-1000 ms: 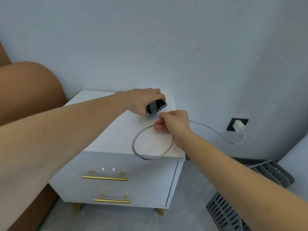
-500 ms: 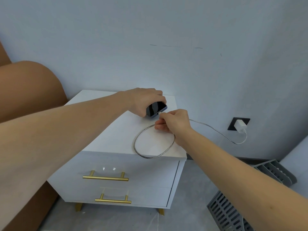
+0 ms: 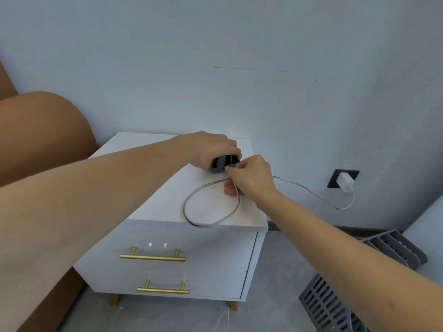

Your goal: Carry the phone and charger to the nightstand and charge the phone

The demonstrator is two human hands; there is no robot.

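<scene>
My left hand (image 3: 213,147) grips a dark phone (image 3: 224,162) just above the top of the white nightstand (image 3: 163,200). My right hand (image 3: 249,176) pinches the plug end of the grey charging cable (image 3: 206,224) right at the phone's near edge. The cable makes a loop on the nightstand top, then runs right to a white charger (image 3: 344,182) plugged into a black wall socket (image 3: 334,178). Whether the plug sits inside the phone's port is hidden by my fingers.
The nightstand has two drawers with gold handles (image 3: 152,257) and stands against a pale blue wall. A brown padded headboard (image 3: 40,140) is at the left. A grey slatted plastic rack (image 3: 335,305) lies on the floor at the right.
My right hand has moved the cable end up to the phone's edge. My left hand has tilted the phone a little flatter. The cable loop has barely shifted.
</scene>
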